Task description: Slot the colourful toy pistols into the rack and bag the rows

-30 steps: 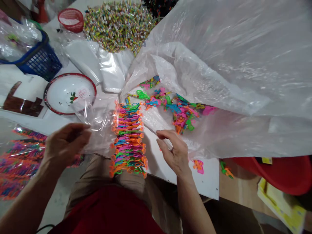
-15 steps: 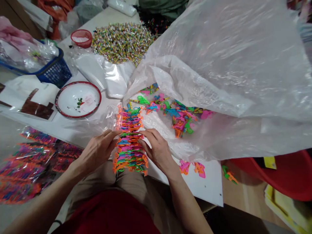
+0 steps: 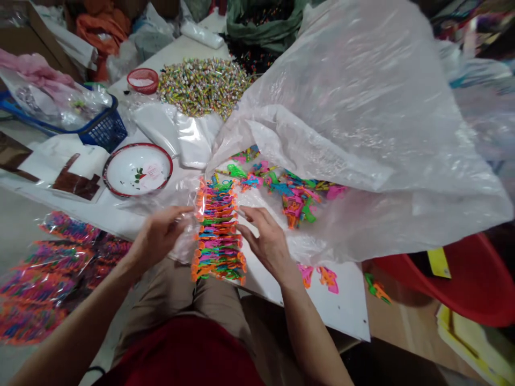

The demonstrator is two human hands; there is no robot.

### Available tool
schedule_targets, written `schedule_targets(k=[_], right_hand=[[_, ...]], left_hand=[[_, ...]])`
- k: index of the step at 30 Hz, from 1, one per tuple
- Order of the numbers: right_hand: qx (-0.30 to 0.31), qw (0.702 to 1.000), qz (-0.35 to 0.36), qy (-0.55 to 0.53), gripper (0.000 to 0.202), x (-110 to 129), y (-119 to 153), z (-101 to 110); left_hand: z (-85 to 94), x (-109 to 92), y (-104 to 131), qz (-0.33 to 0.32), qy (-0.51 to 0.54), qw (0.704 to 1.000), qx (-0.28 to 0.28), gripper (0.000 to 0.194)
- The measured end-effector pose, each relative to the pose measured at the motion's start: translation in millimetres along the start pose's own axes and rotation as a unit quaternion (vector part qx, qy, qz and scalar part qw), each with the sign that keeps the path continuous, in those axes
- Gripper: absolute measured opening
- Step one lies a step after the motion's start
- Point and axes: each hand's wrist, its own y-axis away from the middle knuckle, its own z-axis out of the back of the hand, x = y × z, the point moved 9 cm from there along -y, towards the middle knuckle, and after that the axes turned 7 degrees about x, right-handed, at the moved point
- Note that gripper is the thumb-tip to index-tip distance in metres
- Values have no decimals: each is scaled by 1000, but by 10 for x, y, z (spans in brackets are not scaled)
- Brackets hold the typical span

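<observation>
The row of bright plastic pieces (image 3: 217,236) lies between the hands, already stacked in even layers; clear film (image 3: 185,190) shows at its far left part, but whether it wraps the whole row I cannot tell. The left hand (image 3: 159,233), blurred, and the right hand (image 3: 265,238) flank it, thumbs slightly parted from fingers; contact is unclear. Left of the left forearm, wrapped packs (image 3: 52,257) look finished. Beyond the right hand, jumbled pieces (image 3: 300,201) lie unstacked beside a large plastic sheet (image 3: 346,134).
</observation>
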Motion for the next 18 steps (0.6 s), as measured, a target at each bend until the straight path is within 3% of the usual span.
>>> schedule_targets(k=[4, 7, 11, 13, 16, 18], right_hand=[[-59, 994, -41, -85, 39, -37, -110, 229], [-73, 988, -10, -137, 59, 254, -525, 192], [-130, 988, 39, -68, 84, 890, -1149, 97], [-103, 994, 21, -11, 79, 1070, -1357, -87], [30, 998, -36, 45, 45, 1053, -1501, -503], [78, 994, -52, 56, 28, 948, -1544, -599]], left_hand=[[878, 126, 49, 77, 17, 986, -147, 26], [1277, -82, 145, 35, 15, 981, -189, 22], [1287, -401, 320, -33, 17, 983, -182, 16], [1289, -499, 440, -62, 101, 969, -216, 14], [1360, -577, 602, -125, 340, 889, -280, 15], [1285, -625, 562, -137, 486, 834, -225, 21]])
